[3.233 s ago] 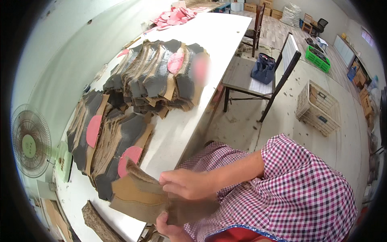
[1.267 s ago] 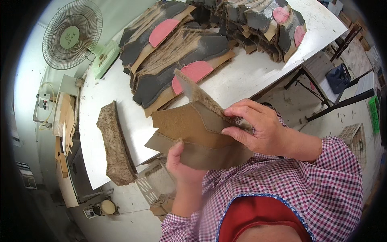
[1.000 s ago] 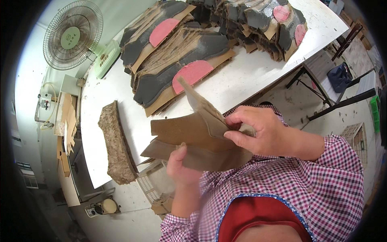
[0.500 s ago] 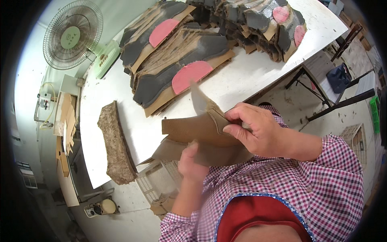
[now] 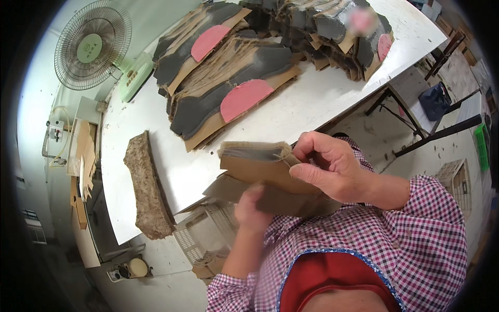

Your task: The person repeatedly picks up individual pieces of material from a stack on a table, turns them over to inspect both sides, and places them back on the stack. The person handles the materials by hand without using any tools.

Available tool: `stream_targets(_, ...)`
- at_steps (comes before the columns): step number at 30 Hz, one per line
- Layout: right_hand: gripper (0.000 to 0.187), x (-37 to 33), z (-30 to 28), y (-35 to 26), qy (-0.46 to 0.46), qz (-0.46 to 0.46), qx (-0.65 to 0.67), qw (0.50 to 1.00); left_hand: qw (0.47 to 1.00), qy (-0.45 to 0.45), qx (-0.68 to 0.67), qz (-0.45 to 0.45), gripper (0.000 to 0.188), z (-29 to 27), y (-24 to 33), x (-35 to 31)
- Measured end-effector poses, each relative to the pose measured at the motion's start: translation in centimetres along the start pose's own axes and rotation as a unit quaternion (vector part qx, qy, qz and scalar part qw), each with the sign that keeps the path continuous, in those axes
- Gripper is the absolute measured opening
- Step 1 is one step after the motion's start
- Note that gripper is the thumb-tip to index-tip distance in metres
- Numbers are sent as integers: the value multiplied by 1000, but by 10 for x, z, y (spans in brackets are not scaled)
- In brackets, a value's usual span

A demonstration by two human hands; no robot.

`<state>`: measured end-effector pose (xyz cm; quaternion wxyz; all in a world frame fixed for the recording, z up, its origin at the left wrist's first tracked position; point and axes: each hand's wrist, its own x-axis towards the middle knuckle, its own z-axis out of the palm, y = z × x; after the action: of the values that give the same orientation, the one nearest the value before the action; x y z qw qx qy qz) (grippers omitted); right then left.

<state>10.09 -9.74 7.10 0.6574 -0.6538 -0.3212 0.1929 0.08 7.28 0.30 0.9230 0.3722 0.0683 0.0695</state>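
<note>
Between my hands, in front of my chest, is a brown leather piece [image 5: 260, 171], perhaps a boot upper, with a fuzzy lining showing along its folded top edge. My right hand [image 5: 332, 167] pinches its right end between thumb and fingers. Lower down, my left hand [image 5: 252, 210] grips the near flap, thumb on top and the other fingers hidden behind the leather. A long furry piece [image 5: 148, 184] lies alone at the table's left edge. Beyond my hands, stacked fur-lined pieces [image 5: 234, 78] carry dark grey bands and pink half-round patches [image 5: 246, 100].
The white table [image 5: 192, 174] slopes across the view. More stacked pieces [image 5: 338, 31] sit at its far right. A fan [image 5: 92, 46] stands far left. Below the table are a plastic crate [image 5: 205, 234] and, to the right, a dark blue bag [image 5: 435, 101] on a bench.
The leather piece has turned in my hands. A thin flap that stuck up at its top has come down, and the fuzzy inner edge now faces up. Both hands remain on it.
</note>
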Motion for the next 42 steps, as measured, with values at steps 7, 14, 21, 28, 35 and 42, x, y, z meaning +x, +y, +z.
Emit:
stream_targets(7, 10, 12, -2, -4, 14, 19, 29, 999, 1000, -7, 6, -18, 49, 7, 5, 7)
stream_targets(14, 17, 47, -14, 4, 143, -26, 166, 975, 995, -35, -78, 54, 52, 0, 4, 26)
stream_targets(21, 19, 75, -19, 14, 174, -60, 219, 958, 984, -14, 164, 72, 44, 0, -20, 20)
stream_targets(28, 18, 72, -24, 21, 200, -32, 201, 958, 948, 86, 300, 62, 35, -31, -20, 29)
stream_targets(35, 16, 84, -15, 22, 252, -36, 297, 920, 997, 39, 68, -4, 34, -2, -18, 25)
stream_targets(42, 15, 80, -15, 23, 253, -31, 306, 917, 958, 42, 278, 50, 35, -5, -16, 21)
